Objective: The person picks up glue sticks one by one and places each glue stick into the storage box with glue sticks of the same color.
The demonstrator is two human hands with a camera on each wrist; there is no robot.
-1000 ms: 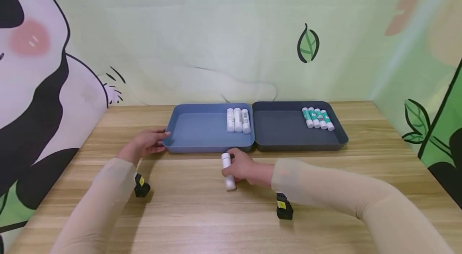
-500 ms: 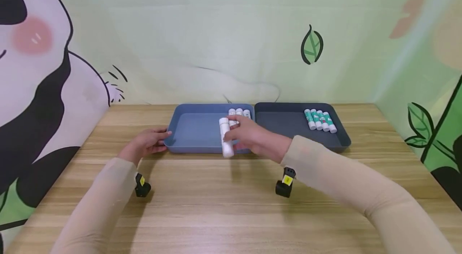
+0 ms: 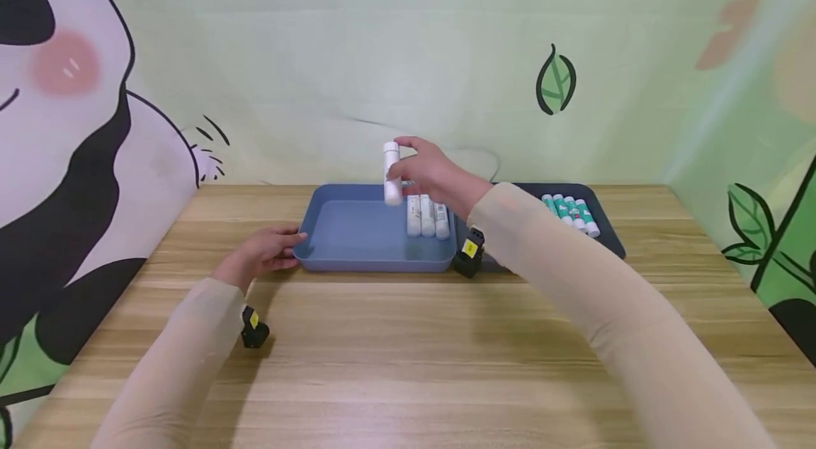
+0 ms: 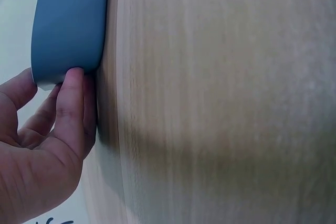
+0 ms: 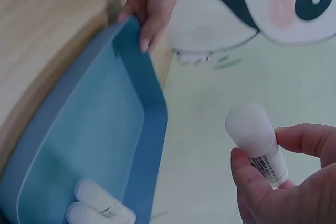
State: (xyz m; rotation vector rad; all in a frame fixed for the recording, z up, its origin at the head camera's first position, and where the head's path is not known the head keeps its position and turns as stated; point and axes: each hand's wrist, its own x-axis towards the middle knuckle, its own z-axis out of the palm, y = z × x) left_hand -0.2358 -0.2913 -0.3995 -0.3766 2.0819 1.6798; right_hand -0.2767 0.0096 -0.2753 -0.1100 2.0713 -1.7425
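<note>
My right hand (image 3: 428, 169) holds a white glue stick (image 3: 392, 174) upright between thumb and fingers, raised above the blue tray (image 3: 350, 236). In the right wrist view this glue stick (image 5: 257, 140) has a barcode label partly covered by my fingers. My left hand (image 3: 264, 253) grips the tray's near left corner. The left wrist view has its thumb at the rim and fingers against the outer wall of the blue tray (image 4: 68, 24). Three white glue sticks (image 3: 427, 217) lie side by side at the tray's right end.
A dark grey tray (image 3: 610, 240) adjoins the blue one on the right, partly hidden by my right sleeve. Several green-and-white glue sticks (image 3: 570, 214) lie at its right end. Both trays sit on a wooden table (image 3: 382, 357), before a printed backdrop (image 3: 287, 66).
My right hand has lifted the white glue stick from the table in front of the blue tray, up and away to above it. The left hand stays at the tray's corner.
</note>
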